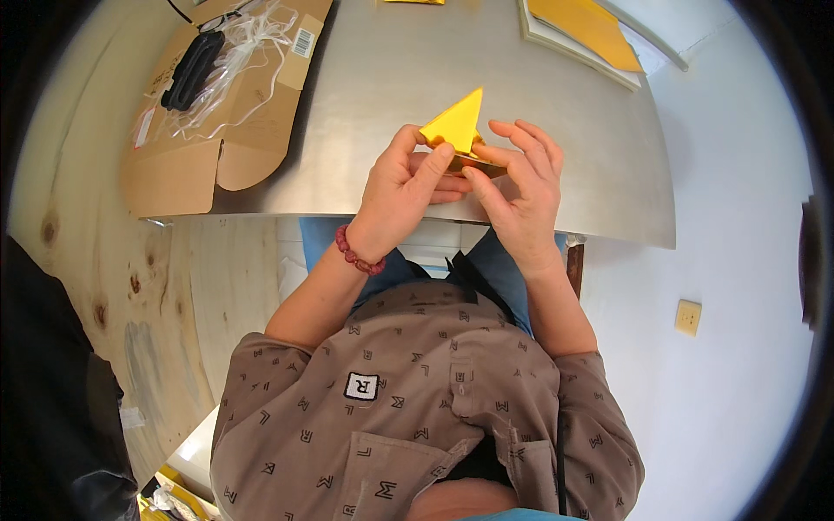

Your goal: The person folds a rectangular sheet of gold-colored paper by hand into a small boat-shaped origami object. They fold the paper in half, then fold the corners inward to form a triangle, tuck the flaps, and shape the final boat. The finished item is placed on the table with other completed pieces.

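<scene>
– Where is the shiny gold paper [458, 122] held?
– Above the near side of the metal table [391, 78], pinched by the left hand [407, 181] and the right hand [528, 187]
– How is it shaped?
– Folded into a sharp triangle, with a darker flap shown

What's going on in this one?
Seated at a silvery metal table, a person holds a shiny gold, pointed folded sheet up in bare hands. The left hand grips its left side; the right hand's fingers pinch its lower right. Unfolded brown cardboard lies on the table's left.
</scene>
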A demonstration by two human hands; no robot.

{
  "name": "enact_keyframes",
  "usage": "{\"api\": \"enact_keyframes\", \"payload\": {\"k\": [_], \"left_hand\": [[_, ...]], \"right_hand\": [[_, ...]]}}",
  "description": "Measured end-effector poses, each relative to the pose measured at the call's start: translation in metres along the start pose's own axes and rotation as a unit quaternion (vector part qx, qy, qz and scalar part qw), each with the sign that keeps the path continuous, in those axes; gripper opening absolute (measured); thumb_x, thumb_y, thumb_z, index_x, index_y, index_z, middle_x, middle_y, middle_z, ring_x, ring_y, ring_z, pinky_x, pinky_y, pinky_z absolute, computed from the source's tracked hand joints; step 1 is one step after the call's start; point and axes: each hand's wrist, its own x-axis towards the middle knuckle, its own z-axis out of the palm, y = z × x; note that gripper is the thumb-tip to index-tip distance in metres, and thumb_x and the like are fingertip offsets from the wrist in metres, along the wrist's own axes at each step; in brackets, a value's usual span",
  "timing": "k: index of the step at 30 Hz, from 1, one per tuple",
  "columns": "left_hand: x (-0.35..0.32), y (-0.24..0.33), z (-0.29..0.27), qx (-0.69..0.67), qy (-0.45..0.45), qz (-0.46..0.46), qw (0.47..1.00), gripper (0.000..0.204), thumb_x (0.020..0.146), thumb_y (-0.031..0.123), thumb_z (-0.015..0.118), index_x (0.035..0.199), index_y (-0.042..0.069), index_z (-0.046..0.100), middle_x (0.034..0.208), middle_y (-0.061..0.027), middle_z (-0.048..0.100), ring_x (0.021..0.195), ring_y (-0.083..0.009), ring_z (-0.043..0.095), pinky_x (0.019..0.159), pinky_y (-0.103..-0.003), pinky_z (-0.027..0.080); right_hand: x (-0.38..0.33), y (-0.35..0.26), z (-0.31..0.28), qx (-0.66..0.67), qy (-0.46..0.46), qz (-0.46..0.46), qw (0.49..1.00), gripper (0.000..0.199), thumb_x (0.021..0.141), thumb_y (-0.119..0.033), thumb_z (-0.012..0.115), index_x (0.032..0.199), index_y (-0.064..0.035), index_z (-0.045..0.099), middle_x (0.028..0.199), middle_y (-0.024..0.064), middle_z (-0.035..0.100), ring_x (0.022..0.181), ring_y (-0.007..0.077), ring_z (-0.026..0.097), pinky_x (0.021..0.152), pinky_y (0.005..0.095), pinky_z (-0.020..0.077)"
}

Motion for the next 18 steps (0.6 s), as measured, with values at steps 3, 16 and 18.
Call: {"api": "enact_keyframes", "payload": {"k": [3, 16, 18], "left_hand": [[0.000, 0.003, -0.002, -0.006, -0.011, -0.019, 1.000, 0.032, 0.115, 0.033, 0.048, 0.123, 0.003, 0.053, 0.113, -0.0119, 0.071, 0.094, -0.0193, 0.079, 0.076, -0.026, 0.066], [0.001, 0.005, -0.014, -0.110, -0.072, -0.027, 0.991, 0.035, 0.116, 0.034, 0.043, 0.133, 0.005, 0.053, 0.119, -0.0092, 0.066, 0.096, -0.0230, 0.079, 0.068, -0.029, 0.066], [0.001, 0.004, -0.016, -0.096, -0.084, -0.030, 0.991, 0.037, 0.116, 0.034, 0.042, 0.136, 0.005, 0.052, 0.120, -0.0114, 0.067, 0.094, -0.0238, 0.079, 0.068, -0.030, 0.066]], "right_hand": [[0.000, 0.002, 0.002, 0.008, -0.003, -0.011, 1.000, 0.021, 0.078, -0.010, 0.087, 0.094, -0.0072, 0.074, 0.124, 0.0053, 0.071, 0.128, 0.0353, 0.055, 0.104, 0.0433, 0.0473], [-0.001, 0.002, 0.001, 0.099, 0.027, 0.057, 0.993, 0.016, 0.084, 0.002, 0.073, 0.083, -0.0058, 0.059, 0.107, 0.0085, 0.075, 0.119, 0.0375, 0.061, 0.100, 0.0461, 0.0498], [0.000, -0.001, 0.000, 0.102, 0.015, 0.055, 0.993, 0.016, 0.084, 0.001, 0.074, 0.083, -0.0057, 0.060, 0.106, 0.0087, 0.075, 0.118, 0.0368, 0.062, 0.100, 0.0457, 0.0498]]}}
